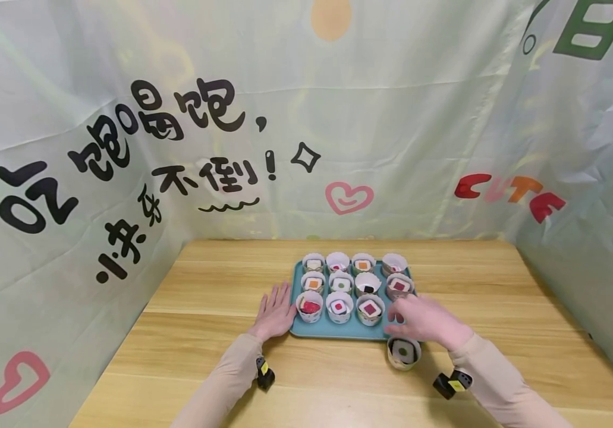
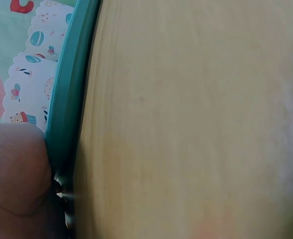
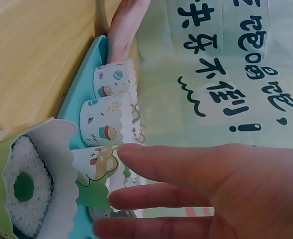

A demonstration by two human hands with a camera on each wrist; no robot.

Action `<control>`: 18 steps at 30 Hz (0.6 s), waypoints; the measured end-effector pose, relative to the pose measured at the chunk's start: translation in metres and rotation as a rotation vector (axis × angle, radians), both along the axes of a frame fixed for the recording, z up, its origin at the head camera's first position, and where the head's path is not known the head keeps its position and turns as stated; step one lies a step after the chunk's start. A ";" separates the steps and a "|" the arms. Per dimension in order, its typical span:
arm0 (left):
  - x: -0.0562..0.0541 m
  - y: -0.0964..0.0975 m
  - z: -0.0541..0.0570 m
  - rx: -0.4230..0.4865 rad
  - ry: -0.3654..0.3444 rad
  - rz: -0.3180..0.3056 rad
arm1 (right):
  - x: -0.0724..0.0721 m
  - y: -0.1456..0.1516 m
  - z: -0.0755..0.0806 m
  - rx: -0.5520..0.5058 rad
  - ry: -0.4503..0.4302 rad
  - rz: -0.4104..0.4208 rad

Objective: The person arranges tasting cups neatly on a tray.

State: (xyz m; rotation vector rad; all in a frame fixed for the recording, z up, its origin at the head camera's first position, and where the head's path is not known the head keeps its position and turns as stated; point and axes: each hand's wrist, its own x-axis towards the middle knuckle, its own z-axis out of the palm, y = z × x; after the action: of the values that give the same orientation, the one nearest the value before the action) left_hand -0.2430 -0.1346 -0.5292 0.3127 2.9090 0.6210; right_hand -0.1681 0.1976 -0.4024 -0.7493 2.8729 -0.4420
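A teal tray [image 1: 333, 331] carries several paper baking cups, most with a sushi roll piece inside. My left hand [image 1: 276, 312] lies with straight fingers along the tray's left edge; in the left wrist view, part of that hand [image 2: 14, 169] is against the rim. My right hand [image 1: 426, 318] is over the front right corner, fingers loosely extended with nothing between them. Just below it, at the tray's front edge, a green paper cup [image 1: 404, 364] holds a green-centred sushi roll [image 3: 29, 186]. A cup with a dog print [image 3: 94, 167] shows beyond the right fingertips.
The wooden table [image 1: 220, 273] is bordered by printed cloth [image 1: 263, 226] at the back and both sides. Two white patterned cups [image 3: 104, 119] line the tray's front row. A small black camera [image 1: 265, 374] sits on the left wrist, another [image 1: 452, 383] on the right.
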 end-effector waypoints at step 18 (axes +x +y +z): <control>0.005 0.001 0.007 0.000 -0.006 -0.001 | 0.009 -0.008 -0.004 0.075 -0.183 -0.081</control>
State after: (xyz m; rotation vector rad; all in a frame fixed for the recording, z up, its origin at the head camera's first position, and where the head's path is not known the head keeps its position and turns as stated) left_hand -0.2381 -0.1331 -0.5222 0.3115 2.9031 0.6201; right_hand -0.1587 0.1900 -0.4059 -0.5513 2.7378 -0.3881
